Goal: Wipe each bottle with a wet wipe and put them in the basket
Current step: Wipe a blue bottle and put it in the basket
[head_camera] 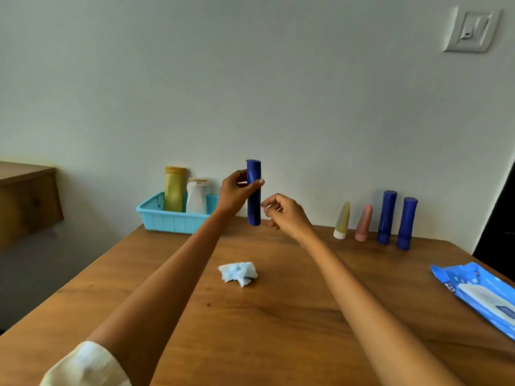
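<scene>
- Fingers of the left hand [237,190] curl round a dark blue bottle [254,193], held upright above the table [278,316], near the basket [170,218].
- Right hand [281,214] hovers just beside it, fingers loosely curled, holding nothing.
- Crumpled wipe [238,273] lies on the table below.
- Yellow bottle [174,189] and white bottle [196,196] stand in the basket.
- Two more blue bottles [397,218] stand at the right.

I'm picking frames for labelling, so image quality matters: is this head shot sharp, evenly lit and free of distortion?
Head view: soft daylight, no harsh glare, faint shadows under the crumpled wipe; wide-angle bending warps the wall switch and the table edges; slight softness throughout, text on the wipes pack unreadable; the blue bottle in the left hand is reasonably crisp.
</scene>
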The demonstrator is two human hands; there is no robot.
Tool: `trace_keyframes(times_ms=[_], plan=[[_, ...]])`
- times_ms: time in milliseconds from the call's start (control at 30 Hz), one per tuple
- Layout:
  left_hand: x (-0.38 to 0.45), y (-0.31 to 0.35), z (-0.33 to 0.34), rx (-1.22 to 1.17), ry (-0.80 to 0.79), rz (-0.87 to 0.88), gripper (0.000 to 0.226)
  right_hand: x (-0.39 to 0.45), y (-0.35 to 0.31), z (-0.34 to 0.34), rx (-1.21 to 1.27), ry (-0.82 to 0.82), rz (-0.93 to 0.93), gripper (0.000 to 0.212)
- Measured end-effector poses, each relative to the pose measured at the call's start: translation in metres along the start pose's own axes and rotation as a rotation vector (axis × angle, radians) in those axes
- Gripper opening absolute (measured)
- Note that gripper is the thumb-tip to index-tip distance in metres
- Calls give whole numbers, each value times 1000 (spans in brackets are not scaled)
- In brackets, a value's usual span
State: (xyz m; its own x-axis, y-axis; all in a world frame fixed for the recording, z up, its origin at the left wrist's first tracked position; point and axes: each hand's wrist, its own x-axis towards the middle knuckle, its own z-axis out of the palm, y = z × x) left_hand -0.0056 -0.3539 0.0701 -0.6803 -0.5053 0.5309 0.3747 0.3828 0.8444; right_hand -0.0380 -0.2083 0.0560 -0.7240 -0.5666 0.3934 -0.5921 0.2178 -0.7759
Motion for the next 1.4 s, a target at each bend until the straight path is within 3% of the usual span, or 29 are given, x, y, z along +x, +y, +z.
trace_keyframes(times_ms=[67, 133, 233, 400, 600, 733, 833, 1000, 1100, 1200, 1267, 1400], plan=[[-9, -1, -16, -16, 21, -16, 39, -15, -3, 10, -164, -252, -13, 13], [-18, -1, -30, -45, 34, -24, 42, -26, -2, 16, -319, -436, -32, 27], [-32, 1, -48, -92, 34, -36, 40, -37, -2, 20, -407, -525, -46, 45], [-55, 2, -76, -210, -41, -82, 32, -47, 0, 29, -435, -594, -16, 44], [-82, 0, -102, -431, -36, -151, 22, -59, -3, 35, -194, -260, -38, 16], [-102, -1, -108, -603, -1, -257, 26, -62, -21, 38, 190, -3, -27, 15], [-119, -1, -105, -646, -89, -322, 31, -63, -38, 49, 307, 78, -35, 18], [-133, 2, -102, -674, -283, -349, 34, -58, -62, 68, 222, 140, -89, 31], [-130, 5, -103, -705, -268, -333, 33, -59, -70, 72, 75, 157, -211, 30], [-126, 3, -109, -724, -214, -314, 25, -63, -71, 75, -51, 63, -383, 26], [-125, 2, -110, -712, -211, -319, 26, -62, -70, 73, -60, 55, -383, 18], [-128, 3, -105, -675, -276, -342, 29, -56, -67, 67, -76, 239, -310, 14]])
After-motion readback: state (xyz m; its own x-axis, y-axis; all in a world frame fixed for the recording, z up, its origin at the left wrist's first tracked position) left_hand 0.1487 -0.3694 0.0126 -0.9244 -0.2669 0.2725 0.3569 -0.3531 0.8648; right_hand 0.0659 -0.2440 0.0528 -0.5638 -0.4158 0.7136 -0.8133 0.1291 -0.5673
